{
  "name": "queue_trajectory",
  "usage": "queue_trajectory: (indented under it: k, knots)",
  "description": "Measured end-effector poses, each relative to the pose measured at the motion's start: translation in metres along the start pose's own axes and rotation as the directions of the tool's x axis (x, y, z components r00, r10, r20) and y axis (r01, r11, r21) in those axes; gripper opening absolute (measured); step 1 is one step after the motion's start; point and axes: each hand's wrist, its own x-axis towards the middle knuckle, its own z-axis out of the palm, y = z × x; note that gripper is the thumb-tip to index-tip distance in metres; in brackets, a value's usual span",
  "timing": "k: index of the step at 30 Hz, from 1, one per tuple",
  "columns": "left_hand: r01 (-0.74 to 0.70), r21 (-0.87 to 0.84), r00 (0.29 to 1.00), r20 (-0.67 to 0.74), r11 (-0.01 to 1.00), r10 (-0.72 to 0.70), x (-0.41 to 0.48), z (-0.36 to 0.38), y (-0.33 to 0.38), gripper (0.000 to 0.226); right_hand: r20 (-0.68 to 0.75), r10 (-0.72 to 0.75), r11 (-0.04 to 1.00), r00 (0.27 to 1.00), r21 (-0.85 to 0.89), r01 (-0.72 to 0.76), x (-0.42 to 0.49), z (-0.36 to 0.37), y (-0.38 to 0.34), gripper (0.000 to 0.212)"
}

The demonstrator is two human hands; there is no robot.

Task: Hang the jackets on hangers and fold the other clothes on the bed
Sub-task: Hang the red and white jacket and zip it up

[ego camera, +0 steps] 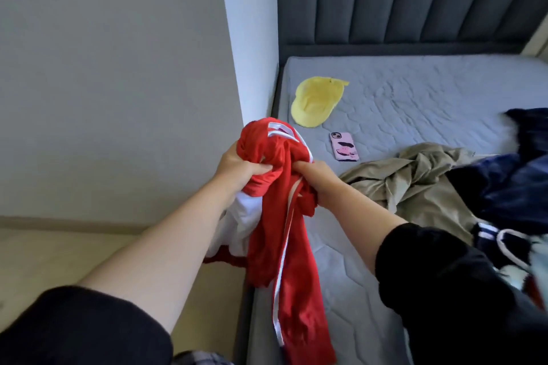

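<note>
Red jacket [278, 201] hangs bunched over the bed's [415, 92] edge, left hand [237, 170] and right hand [314, 179] both clenched in its fabric. Beyond the right hand lies a phone [344, 146] — a shake-out could sweep it off; tangled sleeves may stay knotted.

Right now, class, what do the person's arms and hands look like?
The left sleeve and right sleeve are plain black, pushed up so the forearms are bare. The left hand and right hand are bare: no gloves, rings or watch show.
</note>
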Motion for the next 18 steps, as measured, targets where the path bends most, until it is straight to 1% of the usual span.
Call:
queue_trajectory:
  k: [2, 4, 6, 7, 9, 11, 12, 13, 14, 15, 16, 17, 18]
  knots:
    - [-0.049, -0.054, 0.999, 0.005, 0.997, 0.049, -0.015, 0.012, 0.041, 0.048, 0.023, -0.051, 0.995, 0.998, 0.091, 0.048, -0.025, -0.012, -0.037, 0.005]
    - [-0.104, -0.122, 0.994, 0.016, 0.987, 0.107, -0.03, 0.025, 0.083, 0.048, 0.009, -0.144, 0.98, 0.99, 0.143, 0.141, -0.052, -0.026, -0.077, 0.008]
    - [-0.177, -0.175, 0.982, 0.031, 0.969, 0.185, -0.047, 0.037, 0.122, 0.051, -0.076, -0.28, 0.945, 0.957, 0.152, 0.289, -0.082, -0.041, -0.115, 0.011]
    - [-0.212, -0.199, 0.973, 0.047, 0.957, 0.225, -0.055, 0.045, 0.14, 0.054, -0.143, -0.355, 0.92, 0.924, 0.124, 0.373, -0.098, -0.049, -0.134, 0.011]
    - [-0.249, -0.281, 0.953, 0.102, 0.927, 0.287, -0.069, 0.058, 0.173, 0.056, -0.248, -0.515, 0.842, 0.82, 0.035, 0.539, -0.131, -0.066, -0.168, 0.015]
    - [-0.235, -0.408, 0.921, 0.196, 0.882, 0.337, -0.08, 0.066, 0.195, 0.053, -0.306, -0.667, 0.731, 0.679, -0.093, 0.676, -0.162, -0.08, -0.194, 0.013]
    - [-0.213, -0.457, 0.904, 0.244, 0.864, 0.352, -0.085, 0.066, 0.201, 0.051, -0.312, -0.731, 0.673, 0.607, -0.18, 0.718, -0.173, -0.087, -0.203, 0.01]
    - [-0.19, -0.474, 0.89, 0.287, 0.86, 0.355, -0.09, 0.065, 0.203, 0.05, -0.286, -0.786, 0.616, 0.548, -0.294, 0.73, -0.183, -0.093, -0.209, 0.009]
    - [-0.177, -0.449, 0.89, 0.307, 0.876, 0.337, -0.093, 0.061, 0.201, 0.05, -0.214, -0.82, 0.567, 0.531, -0.433, 0.701, -0.19, -0.098, -0.212, 0.009]
    - [-0.174, -0.382, 0.907, 0.296, 0.908, 0.299, -0.094, 0.057, 0.194, 0.048, -0.103, -0.813, 0.519, 0.574, -0.576, 0.632, -0.194, -0.102, -0.21, 0.01]
    - [-0.162, -0.259, 0.942, 0.247, 0.952, 0.228, -0.095, 0.051, 0.185, 0.045, 0.009, -0.751, 0.469, 0.66, -0.697, 0.543, -0.193, -0.105, -0.203, 0.013]
    - [-0.114, -0.108, 0.975, 0.18, 0.988, 0.132, -0.097, 0.046, 0.172, 0.038, 0.081, -0.659, 0.416, 0.748, -0.789, 0.452, -0.191, -0.106, -0.191, 0.018]
    - [-0.019, 0.014, 0.991, 0.133, 1.0, 0.017, -0.096, 0.041, 0.156, 0.028, 0.092, -0.589, 0.368, 0.803, -0.854, 0.367, -0.185, -0.108, -0.177, 0.025]
